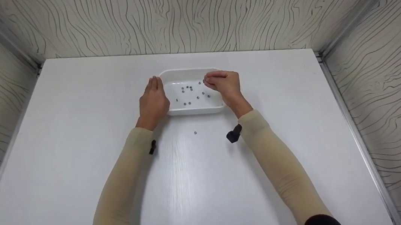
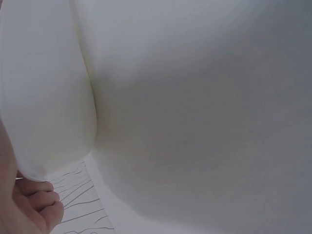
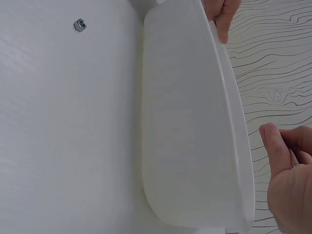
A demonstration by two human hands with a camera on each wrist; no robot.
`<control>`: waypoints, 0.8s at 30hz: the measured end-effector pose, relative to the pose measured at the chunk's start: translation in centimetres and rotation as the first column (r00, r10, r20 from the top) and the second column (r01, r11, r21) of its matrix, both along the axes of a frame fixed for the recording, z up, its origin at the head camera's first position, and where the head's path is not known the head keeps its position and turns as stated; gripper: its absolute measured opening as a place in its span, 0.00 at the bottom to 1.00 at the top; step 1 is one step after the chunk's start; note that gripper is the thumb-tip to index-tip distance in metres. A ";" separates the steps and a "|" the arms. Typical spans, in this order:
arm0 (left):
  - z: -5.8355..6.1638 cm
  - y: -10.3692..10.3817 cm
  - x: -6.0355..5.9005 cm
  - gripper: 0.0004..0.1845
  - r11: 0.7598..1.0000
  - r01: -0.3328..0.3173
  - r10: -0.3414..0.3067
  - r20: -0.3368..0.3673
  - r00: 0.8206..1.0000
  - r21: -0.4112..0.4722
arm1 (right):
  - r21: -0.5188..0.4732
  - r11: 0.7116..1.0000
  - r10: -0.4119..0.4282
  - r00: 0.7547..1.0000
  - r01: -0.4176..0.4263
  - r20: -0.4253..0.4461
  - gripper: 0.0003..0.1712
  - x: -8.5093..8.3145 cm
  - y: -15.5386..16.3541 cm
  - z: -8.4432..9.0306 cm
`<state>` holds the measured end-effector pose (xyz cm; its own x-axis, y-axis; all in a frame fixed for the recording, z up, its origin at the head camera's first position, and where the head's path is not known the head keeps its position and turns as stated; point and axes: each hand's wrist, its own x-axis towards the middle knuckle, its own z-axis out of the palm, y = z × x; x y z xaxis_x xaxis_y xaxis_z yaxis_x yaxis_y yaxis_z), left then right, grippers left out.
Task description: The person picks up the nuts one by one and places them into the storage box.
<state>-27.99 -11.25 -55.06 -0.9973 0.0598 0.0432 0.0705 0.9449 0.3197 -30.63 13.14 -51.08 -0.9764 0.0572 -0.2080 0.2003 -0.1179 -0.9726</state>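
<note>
A white plastic tray (image 1: 176, 111) sits mid-table with several small metal nuts (image 1: 187, 88) scattered inside. My left hand (image 1: 153, 97) lies flat against the tray's left wall with its fingers straight; its fingertips (image 3: 222, 14) reach the rim. Over the tray's right side my right hand (image 1: 209, 82) is curled, thumb and fingers pinched on what looks like a small dark nut. In the right wrist view that hand (image 3: 287, 165) hovers just beyond the tray's outer wall (image 3: 195, 122). The left wrist view is filled by the tray wall (image 2: 185, 107), with fingers (image 2: 34, 204) at the bottom left.
One loose nut (image 1: 195, 132) lies on the white table (image 1: 75, 142) just in front of the tray, also visible as the nut (image 3: 80, 24) in the right wrist view. Wood-grain patterned walls (image 1: 189, 12) close in the table at the back and both sides.
</note>
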 end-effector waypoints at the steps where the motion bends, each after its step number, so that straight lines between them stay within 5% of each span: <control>1: 0.0 0.0 0.0 0.31 1.000 -0.002 0.002 0.000 1.000 0.001 | 0.008 1.000 0.000 1.000 0.000 0.001 0.12 0.0 -0.1 -0.1; 14: -0.2 0.1 0.0 0.30 0.999 0.002 -0.001 -0.040 0.999 0.033 | 0.088 0.995 -0.040 0.999 0.042 -0.023 0.10 0.1 -0.3 0.2; 24: -0.3 0.0 0.0 0.30 0.999 -0.007 0.009 -0.050 0.999 0.037 | 0.225 0.974 0.027 0.992 0.002 -0.126 0.09 1.2 0.4 1.5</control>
<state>-27.97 -11.22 -55.33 -0.9942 0.0496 0.0956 0.0803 0.9330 0.3508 -29.47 13.50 -49.56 -0.9950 0.0755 -0.0655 0.0735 0.1075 -0.9915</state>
